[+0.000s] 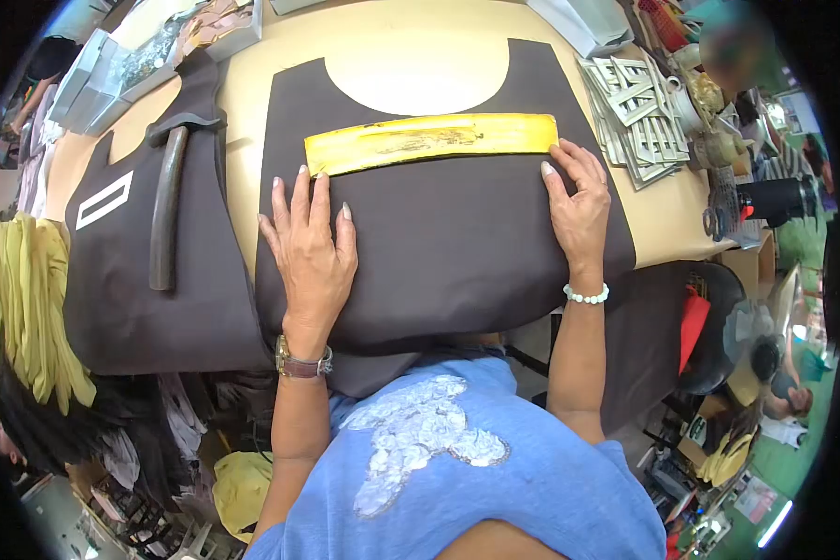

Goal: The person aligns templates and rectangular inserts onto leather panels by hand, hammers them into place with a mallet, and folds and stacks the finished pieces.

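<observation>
A dark apron-shaped fabric piece [420,243] lies spread on the table and hangs over its front edge. Across its upper part rests a bright yellow strip [513,131], slightly curved, with worn dark marks along the middle. My left hand [313,247] lies flat with fingers spread on the fabric, fingertips touching the strip's lower left corner. At the other end, my right hand [581,201] rests with its fingertips against the strip's right edge, thumb apart from the fingers on the fabric. Neither hand is wrapped around anything.
A hammer [169,205] lies on a second dark piece [196,327] bearing a white rectangular outline [105,200]. White boxes [93,84] stand at back left. Stacked pale frames [635,117] sit at the right, beside a black cylindrical object [779,198]. Yellow gloves [23,299] hang at far left.
</observation>
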`<state>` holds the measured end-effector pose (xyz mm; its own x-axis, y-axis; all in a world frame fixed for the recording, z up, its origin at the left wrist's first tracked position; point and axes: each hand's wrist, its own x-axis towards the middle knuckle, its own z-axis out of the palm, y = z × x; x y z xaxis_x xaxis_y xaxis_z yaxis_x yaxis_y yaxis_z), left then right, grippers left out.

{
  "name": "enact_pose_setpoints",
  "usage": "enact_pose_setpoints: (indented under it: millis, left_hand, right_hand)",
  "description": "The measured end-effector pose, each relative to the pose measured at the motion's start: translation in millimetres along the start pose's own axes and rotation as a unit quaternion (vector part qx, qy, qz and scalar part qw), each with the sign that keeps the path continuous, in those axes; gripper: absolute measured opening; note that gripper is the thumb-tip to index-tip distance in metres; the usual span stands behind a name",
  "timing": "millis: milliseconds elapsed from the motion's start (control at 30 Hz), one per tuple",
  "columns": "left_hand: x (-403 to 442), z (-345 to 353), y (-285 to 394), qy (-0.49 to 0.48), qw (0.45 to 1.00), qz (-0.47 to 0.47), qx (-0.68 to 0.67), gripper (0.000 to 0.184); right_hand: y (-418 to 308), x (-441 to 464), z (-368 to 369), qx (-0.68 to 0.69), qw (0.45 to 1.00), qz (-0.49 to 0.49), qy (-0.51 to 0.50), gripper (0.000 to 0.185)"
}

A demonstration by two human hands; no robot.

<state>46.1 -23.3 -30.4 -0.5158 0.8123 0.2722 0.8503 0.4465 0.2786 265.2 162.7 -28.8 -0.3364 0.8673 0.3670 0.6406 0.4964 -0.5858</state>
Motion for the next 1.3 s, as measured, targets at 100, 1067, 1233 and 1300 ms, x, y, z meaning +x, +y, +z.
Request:
enact_pose_setpoints:
  millis: [100, 1067, 1233, 1300]
  left_hand:
    - [0, 0, 0, 0.001, 1.0, 0.005, -0.001, 0.044]
    - [5, -3, 6, 0.009, 0.996, 0.037, 0.083, 0.039]
    - [27, -19, 8, -0.049, 0.986, 0.076, 0.14, 0.033]
    - [32, -15, 16, -0.024, 0.988, 0.082, 0.131, 0.03]
  right_hand:
    - [-2, 0, 0, -0.009, 1.0, 0.002, -0.001, 0.029]
    - [-6, 1, 1, -0.054, 0.998, -0.024, 0.002, 0.026]
    - [-10, 9, -1, -0.186, 0.975, -0.121, -0.007, 0.025]
    - [-17, 16, -8, -0.172, 0.979, -0.094, -0.059, 0.026]
